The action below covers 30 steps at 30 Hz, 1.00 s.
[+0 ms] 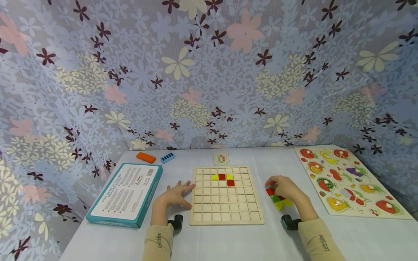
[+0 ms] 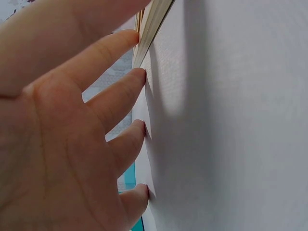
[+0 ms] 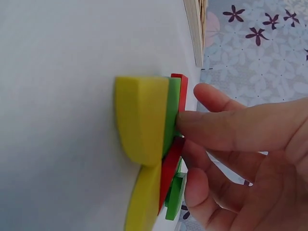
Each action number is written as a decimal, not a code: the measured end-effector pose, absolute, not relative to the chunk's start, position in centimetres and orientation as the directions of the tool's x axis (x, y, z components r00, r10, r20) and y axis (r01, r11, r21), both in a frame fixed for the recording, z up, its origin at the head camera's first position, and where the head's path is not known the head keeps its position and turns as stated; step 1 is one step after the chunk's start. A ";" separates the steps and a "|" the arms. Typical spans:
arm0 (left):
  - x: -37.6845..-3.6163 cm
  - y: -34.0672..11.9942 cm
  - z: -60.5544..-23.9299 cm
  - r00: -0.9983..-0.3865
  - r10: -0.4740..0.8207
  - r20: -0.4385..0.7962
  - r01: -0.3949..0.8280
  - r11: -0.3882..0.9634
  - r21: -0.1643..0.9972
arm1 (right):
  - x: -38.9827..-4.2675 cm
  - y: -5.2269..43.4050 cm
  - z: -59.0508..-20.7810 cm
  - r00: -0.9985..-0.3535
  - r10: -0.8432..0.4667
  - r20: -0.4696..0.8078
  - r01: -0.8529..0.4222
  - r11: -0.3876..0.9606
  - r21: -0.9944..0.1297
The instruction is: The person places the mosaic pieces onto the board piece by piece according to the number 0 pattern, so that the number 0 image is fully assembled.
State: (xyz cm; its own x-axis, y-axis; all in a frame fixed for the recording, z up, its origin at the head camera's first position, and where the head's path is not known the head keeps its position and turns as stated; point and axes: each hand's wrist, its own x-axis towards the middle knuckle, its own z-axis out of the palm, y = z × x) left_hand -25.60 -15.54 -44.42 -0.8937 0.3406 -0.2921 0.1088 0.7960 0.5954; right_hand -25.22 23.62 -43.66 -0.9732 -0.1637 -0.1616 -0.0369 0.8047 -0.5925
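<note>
Fingers of my right hand point(image 1: 285, 188) curled down onto a small heap of coloured pieces point(image 1: 277, 198) on the white table point(image 1: 228, 239), just right of the wooden grid board point(image 1: 226, 194). The right wrist view showed a fingertip point(image 3: 190, 120) pressed against the green piece point(image 3: 172, 113) in the heap, with a yellow piece point(image 3: 139, 120) in front of it and red ones point(image 3: 181, 89) behind; whether any piece was truly pinched or only touched I could not tell.

My left hand point(image 1: 174, 195) lay flat and spread on the table, its fingertips point(image 2: 139, 77) at the board's left edge. Its fingers were straight and held nothing, and the left wrist view showed them resting on the white cloth beside the board's pale rim point(image 2: 151, 29).

On the board, four pieces sat in the upper rows: two yellow quarter shapes point(image 1: 214, 177) flanked a red square point(image 1: 222, 176), and a second red square point(image 1: 230, 183) stood one row lower, to the right. A small pattern card point(image 1: 221, 158) lay just beyond the board's far edge.

To the left lay a teal-edged box point(image 1: 125, 194), printed side up, near my left hand. Beyond it were an orange block point(image 1: 146, 157) and a blue ridged block point(image 1: 168, 157), close together near the table's far edge. At the far right, a fruit puzzle board point(image 1: 349, 183) lay flat, well apart from my right hand. Flowered cloth point(image 1: 209, 72) hung behind the table.
</note>
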 end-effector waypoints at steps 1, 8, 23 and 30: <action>-25.6 -15.5 -44.4 -0.894 0.340 -0.292 0.108 0.796 0.595 | -25.2 23.6 -43.7 -0.974 -0.161 -0.160 -0.036 0.806 -0.591; -25.5 -15.6 -44.6 -0.896 0.336 -0.291 0.102 0.792 0.602 | -25.1 23.6 -43.7 -0.976 -0.150 -0.159 -0.030 0.811 -0.585; -25.4 -15.5 -44.1 -0.894 0.334 -0.300 0.097 0.796 0.598 | -25.2 23.4 -43.4 -0.977 -0.164 -0.135 -0.067 0.843 -0.534; -25.4 -15.4 -44.1 -0.895 0.332 -0.298 0.094 0.793 0.602 | -25.4 23.1 -43.3 -0.981 -0.150 -0.124 -0.067 0.859 -0.507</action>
State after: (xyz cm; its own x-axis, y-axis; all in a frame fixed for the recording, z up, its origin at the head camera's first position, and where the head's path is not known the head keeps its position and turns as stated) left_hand -25.36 -15.40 -44.13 -0.8952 0.3316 -0.2977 0.0935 0.7930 0.6020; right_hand -25.38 23.09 -43.33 -0.9808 -0.1499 -0.1244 -0.0670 0.8591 -0.5074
